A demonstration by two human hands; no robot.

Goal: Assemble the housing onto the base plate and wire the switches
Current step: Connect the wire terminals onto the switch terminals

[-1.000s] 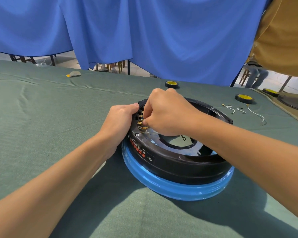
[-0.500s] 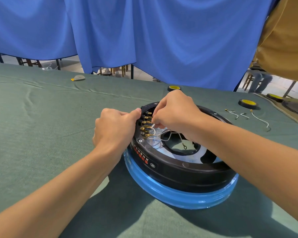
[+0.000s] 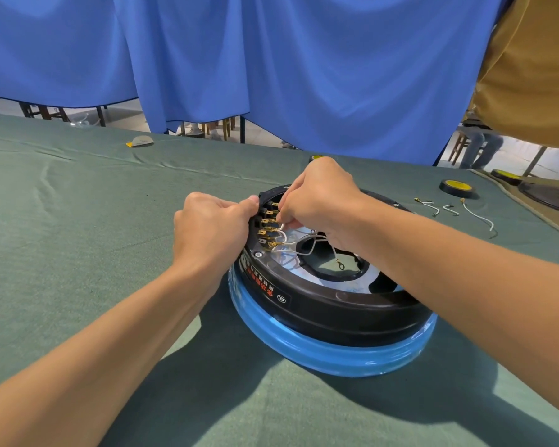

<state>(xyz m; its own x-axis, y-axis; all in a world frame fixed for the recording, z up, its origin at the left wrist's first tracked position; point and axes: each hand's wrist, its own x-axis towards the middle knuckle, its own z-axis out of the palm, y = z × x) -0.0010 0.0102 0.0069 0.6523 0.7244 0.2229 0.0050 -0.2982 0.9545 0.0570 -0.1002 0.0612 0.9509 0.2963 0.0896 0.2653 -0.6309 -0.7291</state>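
Observation:
A round black housing (image 3: 329, 312) sits on a blue-wrapped base plate (image 3: 323, 353) on the green cloth. On its left inner wall is a black switch block with several brass terminals (image 3: 267, 229). My left hand (image 3: 212, 230) grips the housing's outer wall beside the switches, thumb on the rim. Over the opening, my right hand (image 3: 320, 201) pinches a white wire (image 3: 283, 226) at the terminals. More white wires (image 3: 307, 250) loop inside, one ending in a ring lug (image 3: 340, 263).
Spare white wires (image 3: 475, 216) lie on the green cloth (image 3: 78, 221) at the right, near a black-and-yellow tape roll (image 3: 457, 188). A small cap (image 3: 141, 141) lies far left. Blue curtains hang behind the table. A person in a mustard shirt (image 3: 530, 75) stands at the right.
My right hand has lifted a little and drawn a white wire up to the terminals, uncovering the wiring inside. My left hand keeps its grip on the housing wall.

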